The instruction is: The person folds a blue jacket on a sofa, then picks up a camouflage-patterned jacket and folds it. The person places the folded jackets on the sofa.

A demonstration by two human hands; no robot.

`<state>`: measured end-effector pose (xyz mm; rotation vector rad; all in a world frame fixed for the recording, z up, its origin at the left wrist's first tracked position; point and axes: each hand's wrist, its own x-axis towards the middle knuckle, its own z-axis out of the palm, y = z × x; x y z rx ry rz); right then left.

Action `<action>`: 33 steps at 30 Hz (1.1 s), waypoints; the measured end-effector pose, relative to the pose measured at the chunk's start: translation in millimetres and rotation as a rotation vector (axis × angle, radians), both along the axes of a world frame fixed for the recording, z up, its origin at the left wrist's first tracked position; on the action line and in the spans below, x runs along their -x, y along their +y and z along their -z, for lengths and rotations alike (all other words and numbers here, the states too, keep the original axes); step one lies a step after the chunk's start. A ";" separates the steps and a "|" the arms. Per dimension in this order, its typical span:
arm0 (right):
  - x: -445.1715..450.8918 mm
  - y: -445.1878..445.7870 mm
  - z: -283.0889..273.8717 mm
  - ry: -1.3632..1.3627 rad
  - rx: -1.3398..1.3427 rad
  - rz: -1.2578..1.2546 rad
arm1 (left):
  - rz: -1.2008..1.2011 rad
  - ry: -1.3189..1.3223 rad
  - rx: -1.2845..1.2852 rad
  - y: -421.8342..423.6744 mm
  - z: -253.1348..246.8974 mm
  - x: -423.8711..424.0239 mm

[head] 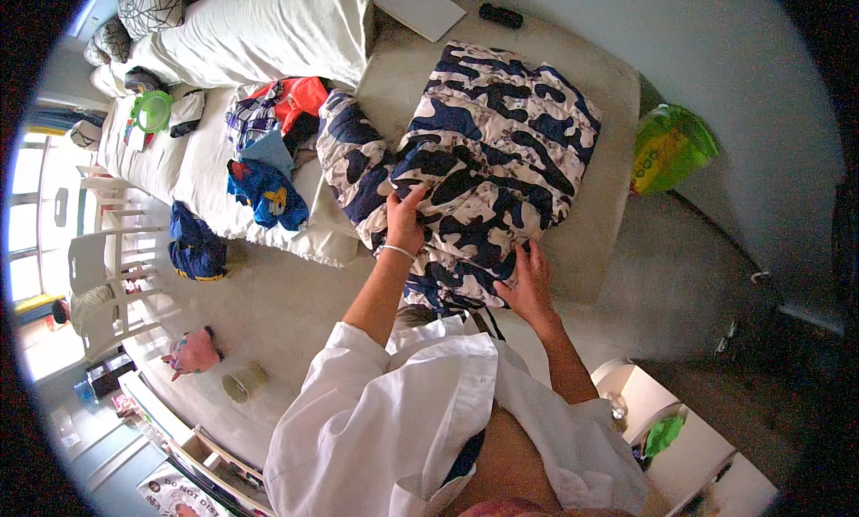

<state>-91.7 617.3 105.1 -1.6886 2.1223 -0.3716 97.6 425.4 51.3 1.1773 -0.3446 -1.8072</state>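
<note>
A padded jacket (500,137) in a navy, black and cream camouflage pattern lies spread on the beige sofa seat (607,228). One sleeve (352,158) sticks out to the left. My left hand (405,223), with a thin bracelet at its wrist, grips the quilted fabric near that sleeve. At the jacket's right edge, close to my body, my right hand (530,285) touches the cloth with thumb and fingers apart. Whether it pinches the edge is unclear. A dark cord hangs from the jacket's near end.
Left on the white-covered sofa (201,181) lie a blue printed garment (268,195), a red garment (302,101) and a green round item (152,111). A green bag (674,148) stands by the wall. On the floor are a navy bundle (196,243) and a pink item (194,351).
</note>
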 end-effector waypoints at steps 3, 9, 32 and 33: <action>-2.6 -10.6 -9.7 -0.058 0.068 0.000 | -0.080 -0.009 -0.017 -12.0 -1.1 0.2; -14.7 -40.5 24.4 0.205 0.294 -0.139 | -0.117 -0.288 0.053 -10.1 13.5 2.1; -15.0 -54.6 5.3 0.111 0.313 -0.108 | -0.300 -0.973 0.248 -11.6 8.9 -78.9; -18.4 -57.1 -0.4 0.092 0.329 -0.128 | -0.286 -1.033 0.244 -11.4 13.3 -86.8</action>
